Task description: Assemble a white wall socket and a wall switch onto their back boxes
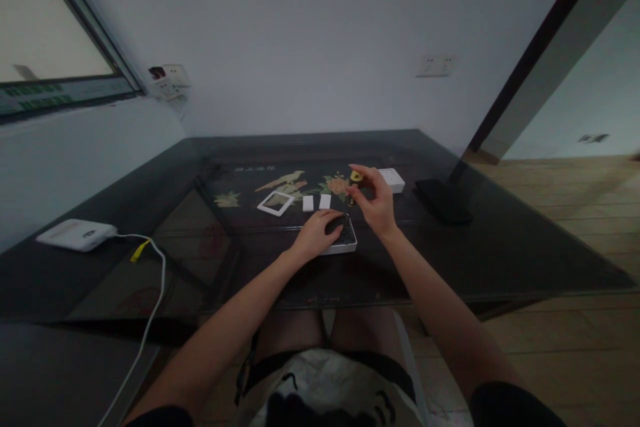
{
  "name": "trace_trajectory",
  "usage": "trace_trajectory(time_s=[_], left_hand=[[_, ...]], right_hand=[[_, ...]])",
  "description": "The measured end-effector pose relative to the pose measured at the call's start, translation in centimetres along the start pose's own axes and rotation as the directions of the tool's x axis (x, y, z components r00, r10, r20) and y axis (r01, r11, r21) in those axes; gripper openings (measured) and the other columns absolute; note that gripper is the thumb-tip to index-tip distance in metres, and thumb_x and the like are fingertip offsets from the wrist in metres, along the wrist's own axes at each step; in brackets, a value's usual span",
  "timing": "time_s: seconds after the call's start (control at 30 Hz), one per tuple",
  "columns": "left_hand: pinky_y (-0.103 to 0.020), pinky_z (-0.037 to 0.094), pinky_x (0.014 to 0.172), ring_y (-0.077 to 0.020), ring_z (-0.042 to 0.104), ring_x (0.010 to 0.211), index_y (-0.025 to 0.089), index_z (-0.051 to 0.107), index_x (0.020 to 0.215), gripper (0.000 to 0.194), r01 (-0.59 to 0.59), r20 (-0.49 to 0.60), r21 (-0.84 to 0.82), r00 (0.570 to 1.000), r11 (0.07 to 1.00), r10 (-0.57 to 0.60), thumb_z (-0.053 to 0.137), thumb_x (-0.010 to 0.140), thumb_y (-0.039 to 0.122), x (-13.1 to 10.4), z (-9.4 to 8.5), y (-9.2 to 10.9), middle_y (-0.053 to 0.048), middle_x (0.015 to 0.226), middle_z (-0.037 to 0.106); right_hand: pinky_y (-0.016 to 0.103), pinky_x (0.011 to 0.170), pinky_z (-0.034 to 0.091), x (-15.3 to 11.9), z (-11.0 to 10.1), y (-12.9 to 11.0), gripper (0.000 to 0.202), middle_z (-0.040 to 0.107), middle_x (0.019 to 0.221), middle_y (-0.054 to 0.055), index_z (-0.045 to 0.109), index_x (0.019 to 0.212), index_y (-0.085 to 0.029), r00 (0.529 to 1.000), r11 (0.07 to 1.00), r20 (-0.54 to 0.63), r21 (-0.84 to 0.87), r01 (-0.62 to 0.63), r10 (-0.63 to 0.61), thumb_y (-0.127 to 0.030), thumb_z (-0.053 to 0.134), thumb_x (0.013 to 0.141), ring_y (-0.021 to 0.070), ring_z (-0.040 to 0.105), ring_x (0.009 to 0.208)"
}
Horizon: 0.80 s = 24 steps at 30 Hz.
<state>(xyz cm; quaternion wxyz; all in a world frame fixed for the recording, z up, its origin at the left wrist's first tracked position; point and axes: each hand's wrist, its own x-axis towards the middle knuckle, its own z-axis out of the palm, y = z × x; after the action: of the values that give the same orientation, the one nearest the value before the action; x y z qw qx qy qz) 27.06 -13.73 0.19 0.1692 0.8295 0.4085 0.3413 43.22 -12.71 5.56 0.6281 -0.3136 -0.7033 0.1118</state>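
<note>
My left hand point(319, 233) is curled over a small, shallow white box point(343, 248) close to the table's front edge. Dark pieces point(345, 228) lie inside it, partly under my fingers, and I cannot make out their kind. To the right and higher, my right hand point(377, 201) hovers with thumb and index finger curved and apart. A small yellow patch point(356, 175) shows between those fingertips; whether it is an object or part of the table's print, I cannot tell. Two small white rectangular pieces point(308, 203) and a white square frame point(275, 203) lie beyond my left hand.
Behind my right hand sits another white box point(393, 180). A flat black object point(443, 201) lies farther right on the dark glossy table point(425, 253). On the left, a white device point(77, 235) trails a white cable point(163, 273) over the front edge. Wall sockets point(437, 66) are behind.
</note>
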Motion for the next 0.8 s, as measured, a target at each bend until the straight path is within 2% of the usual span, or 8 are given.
trace_trajectory(time_s=[0.2, 0.33, 0.5, 0.57, 0.7, 0.8], left_hand=[[-0.038, 0.044, 0.102, -0.0215, 0.059, 0.11, 0.016, 0.064, 0.112, 0.03, 0.014, -0.003, -0.003, 1.0, 1.0, -0.014, 0.056, 0.083, 0.021, 0.0, 0.0, 0.0, -0.01, 0.115, 0.064], [-0.038, 0.043, 0.103, -0.0221, 0.058, 0.111, 0.015, 0.063, 0.114, 0.032, 0.02, 0.008, 0.001, 1.0, 1.0, -0.02, 0.056, 0.084, 0.021, 0.0, 0.0, -0.1, -0.011, 0.116, 0.064], [-0.038, 0.043, 0.102, -0.0222, 0.058, 0.11, 0.016, 0.064, 0.113, 0.031, 0.023, 0.01, -0.035, 1.0, 0.999, -0.023, 0.056, 0.083, 0.022, 0.0, 0.2, -0.2, -0.011, 0.116, 0.064], [-0.037, 0.042, 0.102, -0.0217, 0.059, 0.11, 0.017, 0.064, 0.112, 0.03, 0.047, 0.013, -0.1, 0.999, 0.994, -0.046, 0.054, 0.085, 0.023, 0.2, 0.1, -0.5, -0.009, 0.115, 0.065], [-0.035, 0.044, 0.099, -0.0212, 0.061, 0.107, 0.018, 0.067, 0.108, 0.029, 0.197, -0.001, -0.322, 0.978, 0.926, -0.208, 0.046, 0.089, 0.024, 0.8, -1.0, -1.7, -0.007, 0.111, 0.069], [-0.035, 0.047, 0.094, -0.0209, 0.062, 0.104, 0.017, 0.068, 0.104, 0.028, 0.267, -0.043, -0.48, 0.944, 0.835, -0.326, 0.046, 0.087, 0.021, 1.4, -1.9, -3.2, -0.008, 0.108, 0.069]], right_hand=[[0.037, 0.07, 0.05, -0.1, 0.5, -0.7, 0.031, 0.058, 0.091, 0.002, 0.056, 0.117, -0.032, 0.994, 0.989, -0.014, -0.106, 0.106, -0.108, -0.032, 0.06, 0.086, 0.0195, 0.054, 0.077], [0.04, 0.073, 0.05, -0.3, 0.5, -0.5, 0.033, 0.058, 0.091, 0.002, 0.054, 0.119, -0.033, 0.994, 0.982, -0.049, -0.164, 0.092, -0.101, -0.032, 0.059, 0.087, 0.0203, 0.055, 0.077], [0.042, 0.084, 0.05, -0.5, 0.4, 0.1, 0.045, 0.058, 0.116, 0.005, 0.046, 0.129, -0.031, 0.995, 0.99, 0.039, -0.109, 0.092, -0.088, -0.034, 0.058, 0.086, 0.0237, 0.057, 0.099], [0.04, 0.083, 0.051, -0.4, 0.3, 0.3, 0.043, 0.056, 0.12, 0.006, 0.045, 0.13, -0.03, 0.998, 0.997, 0.041, -0.056, 0.053, -0.051, -0.033, 0.055, 0.088, 0.0226, 0.058, 0.1], [0.034, 0.076, 0.053, 0.3, -0.6, 1.4, 0.037, 0.06, 0.104, 0.005, 0.047, 0.121, -0.028, 0.992, 0.997, -0.113, 0.048, -0.056, 0.061, -0.031, 0.057, 0.086, 0.019, 0.061, 0.09], [0.031, 0.075, 0.054, 0.8, -1.4, 2.9, 0.036, 0.059, 0.097, 0.002, 0.043, 0.115, -0.028, 0.944, 0.981, -0.293, 0.159, -0.112, 0.155, -0.028, 0.06, 0.083, 0.017, 0.062, 0.09]])
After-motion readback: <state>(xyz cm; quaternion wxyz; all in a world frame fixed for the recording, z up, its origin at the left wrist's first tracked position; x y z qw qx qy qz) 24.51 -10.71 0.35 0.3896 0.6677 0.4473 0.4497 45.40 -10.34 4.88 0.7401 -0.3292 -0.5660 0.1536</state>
